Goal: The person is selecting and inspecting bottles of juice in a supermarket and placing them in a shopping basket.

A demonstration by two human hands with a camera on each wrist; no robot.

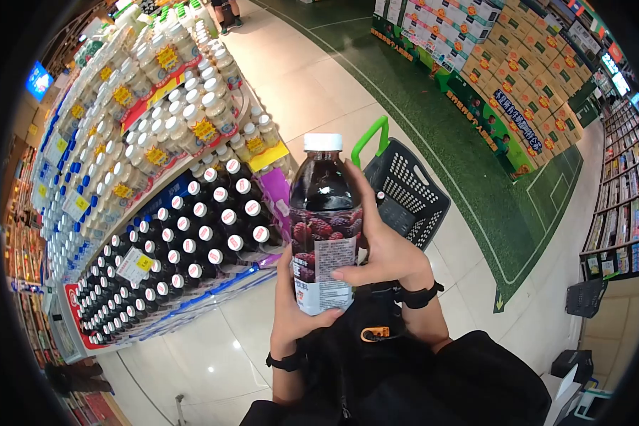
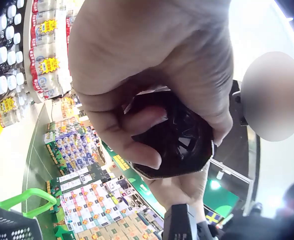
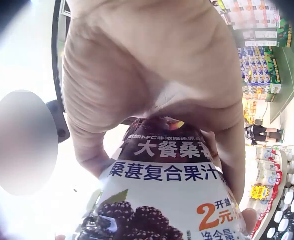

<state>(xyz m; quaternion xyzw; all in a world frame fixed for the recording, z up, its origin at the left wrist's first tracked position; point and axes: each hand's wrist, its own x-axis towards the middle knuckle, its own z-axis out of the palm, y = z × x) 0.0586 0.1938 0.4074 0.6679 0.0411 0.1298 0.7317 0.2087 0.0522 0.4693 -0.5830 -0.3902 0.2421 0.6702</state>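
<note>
A dark juice bottle (image 1: pixel 326 188) with a white cap stands nearly upright before the chest in the head view. Its back label, with berries and fine print, faces the wearer. My left hand (image 1: pixel 295 309) grips the lower end, thumb across the label's bottom corner. Around the right side wraps my right hand (image 1: pixel 389 254), its thumb lying on the printed text. From below, the left wrist view shows the bottle's dark base (image 2: pixel 179 140) between the curled left fingers (image 2: pixel 142 150). Blackberry-like fruit and large characters cover the front label (image 3: pixel 157 195) in the right wrist view.
Left of me, a display holds rows of dark bottles (image 1: pixel 184 245) with white caps and pale bottles (image 1: pixel 167 131) above. A dark shopping basket (image 1: pixel 412 188) with a green handle (image 1: pixel 370 138) is just beyond my right hand. Stacked cartons (image 1: pixel 529 78) stand farther right.
</note>
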